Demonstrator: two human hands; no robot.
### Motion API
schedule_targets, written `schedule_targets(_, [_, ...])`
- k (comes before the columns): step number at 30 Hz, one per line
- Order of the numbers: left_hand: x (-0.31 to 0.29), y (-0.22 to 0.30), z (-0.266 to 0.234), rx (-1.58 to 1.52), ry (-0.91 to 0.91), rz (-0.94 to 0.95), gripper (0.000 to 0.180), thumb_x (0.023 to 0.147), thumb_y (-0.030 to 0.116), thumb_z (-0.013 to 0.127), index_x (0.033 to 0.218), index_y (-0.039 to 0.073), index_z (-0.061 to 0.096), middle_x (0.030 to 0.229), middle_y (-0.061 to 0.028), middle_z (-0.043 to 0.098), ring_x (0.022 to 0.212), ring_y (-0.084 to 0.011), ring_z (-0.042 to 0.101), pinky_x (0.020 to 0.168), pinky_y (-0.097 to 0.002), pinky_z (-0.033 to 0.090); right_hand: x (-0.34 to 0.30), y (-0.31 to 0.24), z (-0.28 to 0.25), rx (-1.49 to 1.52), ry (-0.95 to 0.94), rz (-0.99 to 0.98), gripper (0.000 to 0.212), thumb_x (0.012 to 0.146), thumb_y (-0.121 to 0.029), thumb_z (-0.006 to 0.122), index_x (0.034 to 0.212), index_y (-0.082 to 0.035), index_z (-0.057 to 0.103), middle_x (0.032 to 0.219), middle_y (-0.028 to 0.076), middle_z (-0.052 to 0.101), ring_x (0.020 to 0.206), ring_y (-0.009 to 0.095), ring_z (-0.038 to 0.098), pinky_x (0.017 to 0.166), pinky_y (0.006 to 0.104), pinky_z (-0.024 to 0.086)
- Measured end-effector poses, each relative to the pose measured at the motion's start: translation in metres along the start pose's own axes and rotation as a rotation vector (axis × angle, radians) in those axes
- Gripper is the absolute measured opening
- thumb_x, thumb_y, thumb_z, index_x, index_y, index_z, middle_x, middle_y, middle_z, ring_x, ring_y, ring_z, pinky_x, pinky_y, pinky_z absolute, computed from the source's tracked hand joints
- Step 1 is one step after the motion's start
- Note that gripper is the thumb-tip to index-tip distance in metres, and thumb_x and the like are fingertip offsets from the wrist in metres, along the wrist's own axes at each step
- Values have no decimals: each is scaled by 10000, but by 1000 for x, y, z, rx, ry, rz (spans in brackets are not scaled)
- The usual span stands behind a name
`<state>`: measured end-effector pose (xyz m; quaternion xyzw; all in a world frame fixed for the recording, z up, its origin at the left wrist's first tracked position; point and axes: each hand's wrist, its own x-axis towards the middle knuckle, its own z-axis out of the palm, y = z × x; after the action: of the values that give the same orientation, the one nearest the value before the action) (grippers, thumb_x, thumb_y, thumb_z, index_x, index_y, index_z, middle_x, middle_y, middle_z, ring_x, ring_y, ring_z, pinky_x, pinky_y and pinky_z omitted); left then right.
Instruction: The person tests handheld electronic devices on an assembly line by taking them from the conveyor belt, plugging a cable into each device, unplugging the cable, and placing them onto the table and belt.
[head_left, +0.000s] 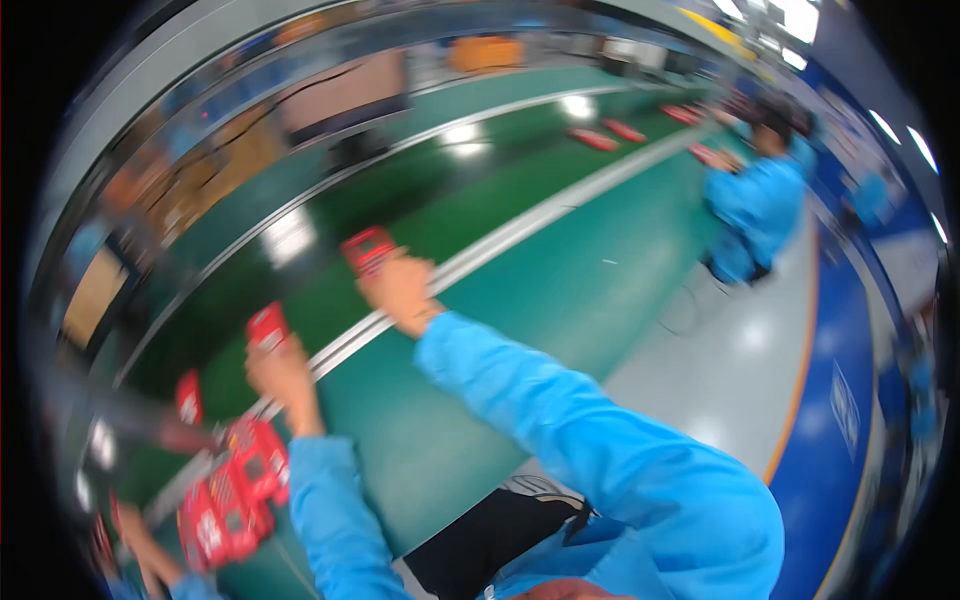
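Over the green conveyor belt, my right hand is closed on a boxy red handheld device with a small dark window, perhaps a meter. My left hand, nearer and to the left, grips another red device by its near end; its fingers are partly smeared by motion. Several red devices with dark windows lie bunched on the near side, left of my left forearm. One more red piece stands beyond that bunch, beside a co-worker's blurred arm.
A metal rail divides the belt from the green worktop. Several red devices lie farther along the belt. A co-worker in blue sits at the right. Another person's hand shows at lower left. Cardboard boxes stand beyond the belt.
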<state>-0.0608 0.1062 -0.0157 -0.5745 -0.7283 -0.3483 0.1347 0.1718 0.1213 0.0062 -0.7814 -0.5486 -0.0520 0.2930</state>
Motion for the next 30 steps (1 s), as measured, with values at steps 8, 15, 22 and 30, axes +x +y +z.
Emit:
schedule_targets(8, [6, -20, 5, 53, 116, 257, 586, 1007, 308, 594, 1454, -49, 464, 1437, -298, 506, 1384, -444, 431, 1152, -492, 358, -23, 1, -58, 532, -128, 71, 485, 689, -421, 749, 766, 52, 676, 746, 265, 687, 697, 415, 697, 693, 470, 567])
schedule_targets(15, [-53, 57, -26, -1538, -664, -255, 574, 1097, 358, 469, 1505, -37, 386, 1479, -176, 501, 1376, -276, 481, 1184, -410, 354, -77, 8, -84, 705, -42, -40, 582, 713, -496, 753, 872, 60, 687, 733, 250, 690, 697, 418, 695, 696, 471, 562])
schedule_targets(22, [-63, 26, -58, -1987, -1022, -428, 584, 1081, 409, 477, 1500, 7, 410, 1466, -154, 514, 1348, -270, 506, 1186, -424, 357, -107, -15, -101, 816, -246, -199, 619, 737, -547, 737, 1028, -1, 705, 836, 221, 717, 782, 387, 709, 741, 451, 565])
schedule_targets(30, [-64, 41, -67, -1994, -900, -454, 367, 1008, 210, 633, 1326, 39, 571, 1306, -107, 649, 1195, -192, 609, 1052, -359, 456, -98, -11, -83, 1180, -503, -266, 406, 974, -240, 679, 1283, -3, 566, 1064, 117, 707, 921, 146, 678, 801, 305, 555])
